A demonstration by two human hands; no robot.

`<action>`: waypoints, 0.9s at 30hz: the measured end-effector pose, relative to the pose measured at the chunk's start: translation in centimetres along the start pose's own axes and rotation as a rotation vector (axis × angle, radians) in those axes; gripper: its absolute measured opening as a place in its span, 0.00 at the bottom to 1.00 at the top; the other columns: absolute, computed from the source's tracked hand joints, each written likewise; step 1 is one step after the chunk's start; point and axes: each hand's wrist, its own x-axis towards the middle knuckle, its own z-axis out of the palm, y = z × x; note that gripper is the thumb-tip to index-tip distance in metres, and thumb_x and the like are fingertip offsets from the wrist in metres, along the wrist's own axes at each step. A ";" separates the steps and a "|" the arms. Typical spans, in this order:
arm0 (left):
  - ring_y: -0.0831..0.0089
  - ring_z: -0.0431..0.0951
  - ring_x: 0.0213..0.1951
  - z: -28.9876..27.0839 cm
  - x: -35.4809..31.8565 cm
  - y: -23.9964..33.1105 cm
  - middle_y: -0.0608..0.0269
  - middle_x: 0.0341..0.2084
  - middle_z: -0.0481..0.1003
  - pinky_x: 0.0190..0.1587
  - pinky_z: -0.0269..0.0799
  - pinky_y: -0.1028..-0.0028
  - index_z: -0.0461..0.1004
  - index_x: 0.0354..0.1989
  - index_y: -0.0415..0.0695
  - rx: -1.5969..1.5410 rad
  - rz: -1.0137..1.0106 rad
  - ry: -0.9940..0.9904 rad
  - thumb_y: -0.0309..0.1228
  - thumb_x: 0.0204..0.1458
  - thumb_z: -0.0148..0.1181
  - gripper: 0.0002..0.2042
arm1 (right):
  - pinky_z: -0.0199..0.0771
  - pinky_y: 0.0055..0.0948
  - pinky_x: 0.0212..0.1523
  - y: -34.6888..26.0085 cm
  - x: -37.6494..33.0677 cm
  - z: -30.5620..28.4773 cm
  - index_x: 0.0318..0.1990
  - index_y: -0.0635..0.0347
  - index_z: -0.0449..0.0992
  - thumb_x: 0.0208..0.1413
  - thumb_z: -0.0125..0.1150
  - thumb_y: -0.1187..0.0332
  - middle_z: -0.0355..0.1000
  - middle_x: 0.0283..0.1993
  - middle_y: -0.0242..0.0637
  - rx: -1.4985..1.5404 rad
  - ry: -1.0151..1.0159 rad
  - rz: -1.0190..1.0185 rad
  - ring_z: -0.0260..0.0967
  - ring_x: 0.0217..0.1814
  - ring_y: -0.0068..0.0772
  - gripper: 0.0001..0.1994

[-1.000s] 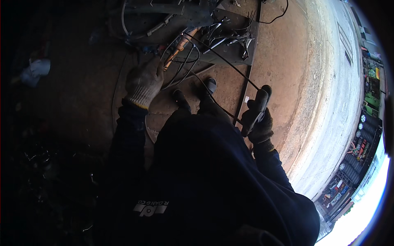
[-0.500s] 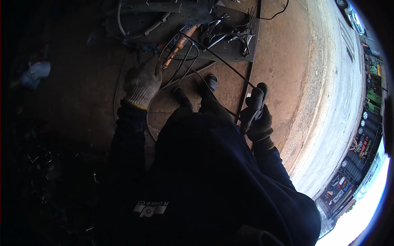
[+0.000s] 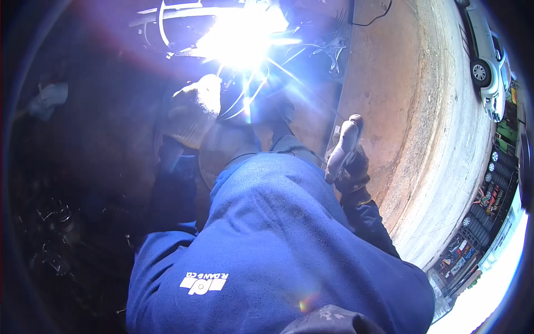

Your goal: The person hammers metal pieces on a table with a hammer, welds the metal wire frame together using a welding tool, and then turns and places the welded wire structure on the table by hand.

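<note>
An intense white-blue glare [image 3: 245, 42], like a welding arc, burns over the work table and washes out what lies there. Just left of and nearer than it is my left hand [image 3: 192, 114] in a pale knit glove, closed like a fist. The glare hides what its fingers hold. Further right, above the floor, my right hand [image 3: 351, 167] is gloved and closed. Something long and dark seems to be in it, but I cannot make out its kind. Thin cables [image 3: 256, 89] loop below the glare, between the hands. The orange tool there is lost in the light.
Thin metal pieces [image 3: 334, 50] lie at the table's right end. A pale bundle [image 3: 50, 100] sits at far left, above dark clutter [image 3: 55, 234]. A white car [image 3: 489, 61] stands on the roadway at right; stacked tyres [image 3: 478, 222] line the far side.
The bright glare has come up at the table, lighting my blue clothing and hiding the orange tool. The white car has moved further into view. Both hands stay nearly in place.
</note>
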 end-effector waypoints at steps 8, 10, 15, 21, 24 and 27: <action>0.57 0.83 0.30 0.3 -0.3 0.4 0.54 0.26 0.80 0.34 0.79 0.60 0.79 0.42 0.47 -0.184 -0.059 -0.001 0.36 0.66 0.54 0.09 | 0.73 0.40 0.47 -3.4 1.4 -1.3 0.57 0.60 0.73 0.57 0.63 0.48 0.75 0.41 0.41 0.003 -0.054 0.252 0.75 0.44 0.41 0.28; 0.60 0.82 0.29 1.1 -0.8 -0.1 0.57 0.28 0.79 0.35 0.79 0.62 0.77 0.41 0.46 -0.012 0.035 0.086 0.35 0.65 0.54 0.09 | 0.74 0.39 0.45 -3.3 1.3 -1.5 0.52 0.58 0.74 0.55 0.65 0.51 0.76 0.40 0.41 0.003 -0.118 0.262 0.77 0.44 0.40 0.24; 0.59 0.82 0.31 2.4 -1.1 -1.0 0.57 0.30 0.80 0.35 0.79 0.63 0.79 0.41 0.45 0.360 0.250 0.259 0.35 0.65 0.54 0.09 | 0.74 0.35 0.41 -2.2 0.9 0.0 0.49 0.59 0.74 0.59 0.65 0.57 0.75 0.33 0.34 0.230 0.062 0.142 0.76 0.38 0.31 0.18; 0.51 0.84 0.35 3.8 -0.5 -0.3 0.51 0.33 0.83 0.37 0.80 0.57 0.82 0.41 0.45 -0.282 -0.150 0.239 0.39 0.62 0.60 0.11 | 0.78 0.34 0.32 1.7 -0.8 0.8 0.61 0.63 0.69 0.68 0.55 0.59 0.76 0.33 0.35 0.245 0.029 0.250 0.76 0.32 0.36 0.20; 0.50 0.81 0.24 3.1 -0.2 -0.1 0.54 0.23 0.80 0.25 0.77 0.56 0.80 0.34 0.49 -0.216 -0.011 0.447 0.40 0.62 0.60 0.09 | 0.78 0.34 0.30 1.6 -0.2 1.0 0.61 0.66 0.68 0.71 0.50 0.60 0.76 0.34 0.38 0.282 0.049 0.301 0.76 0.31 0.37 0.20; 0.51 0.82 0.25 2.6 -0.4 -0.2 0.55 0.24 0.81 0.27 0.78 0.56 0.81 0.35 0.49 -0.217 -0.046 0.329 0.39 0.61 0.60 0.09 | 0.77 0.32 0.30 2.5 -0.4 1.1 0.61 0.68 0.68 0.72 0.49 0.60 0.76 0.36 0.40 0.202 0.043 0.269 0.76 0.31 0.36 0.20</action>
